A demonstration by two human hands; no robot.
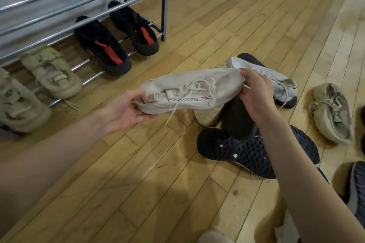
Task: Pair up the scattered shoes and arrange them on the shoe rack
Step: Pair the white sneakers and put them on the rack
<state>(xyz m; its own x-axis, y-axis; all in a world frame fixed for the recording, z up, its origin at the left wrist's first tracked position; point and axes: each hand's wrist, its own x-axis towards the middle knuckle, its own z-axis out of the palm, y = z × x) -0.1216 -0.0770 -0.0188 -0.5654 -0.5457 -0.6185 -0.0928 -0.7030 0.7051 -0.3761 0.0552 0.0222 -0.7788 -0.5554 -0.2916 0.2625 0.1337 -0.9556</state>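
I hold a cream laced sneaker [189, 90] on its side above the floor. My left hand [128, 108] grips its heel and my right hand [254, 92] pinches its toe. The metal shoe rack [83, 4] stands at the upper left. On its bottom bars sit a black pair with red tabs [102, 47] [134, 27] and a beige pair [51, 73] [17, 104]. A heap lies under my right hand: a white sneaker with a dark sole [276, 83], a cream shoe [209, 114], a dark shoe [239, 116] and a navy shoe lying sole-up [243, 152].
A beige and mauve shoe [331, 112] lies alone on the wooden floor [158, 183] at the right. Part of a grey knit shoe [357, 187] shows at the right edge. The rack's upper bars carry nothing in view.
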